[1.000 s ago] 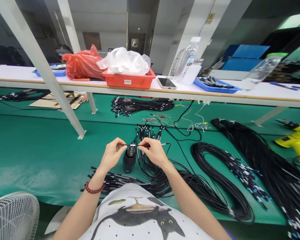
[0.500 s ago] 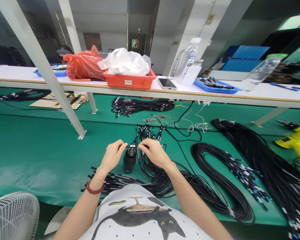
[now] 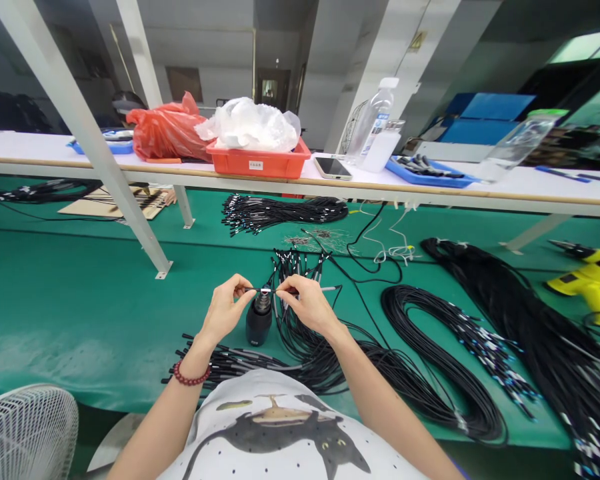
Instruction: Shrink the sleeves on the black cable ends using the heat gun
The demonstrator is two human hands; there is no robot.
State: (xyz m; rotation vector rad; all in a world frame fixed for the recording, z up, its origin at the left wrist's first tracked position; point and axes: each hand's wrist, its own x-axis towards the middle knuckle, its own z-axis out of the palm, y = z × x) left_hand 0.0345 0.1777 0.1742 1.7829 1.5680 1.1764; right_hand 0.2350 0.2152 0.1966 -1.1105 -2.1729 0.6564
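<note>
Between my two hands a thin black cable [image 3: 265, 291] with a white band is stretched level. My left hand [image 3: 227, 306] pinches its left end between thumb and fingers. At the other side my right hand [image 3: 307, 301] pinches it too, and a grey-sleeved piece pokes out to the right behind that hand. Right under the white band stands a black heat gun [image 3: 259, 321], its metal nozzle pointing up. A bundle of black cables [image 3: 300, 333] with white-marked ends lies beside and behind my right hand. More cable ends [image 3: 220, 360] spread below my left wrist.
A coiled cable bundle [image 3: 430, 353] and a thick black bundle [image 3: 520, 313] lie at right, near a yellow heat gun [image 3: 587, 280]. Overhead runs a shelf [image 3: 180, 172] with a red bin [image 3: 260, 162], phone [image 3: 333, 168] and bottles. A white fan [image 3: 30, 427] stands at lower left.
Both hands stay nearly in place over the nozzle. The white band now shows more plainly, and a grey-sleeved piece has come into sight right of my right hand.
</note>
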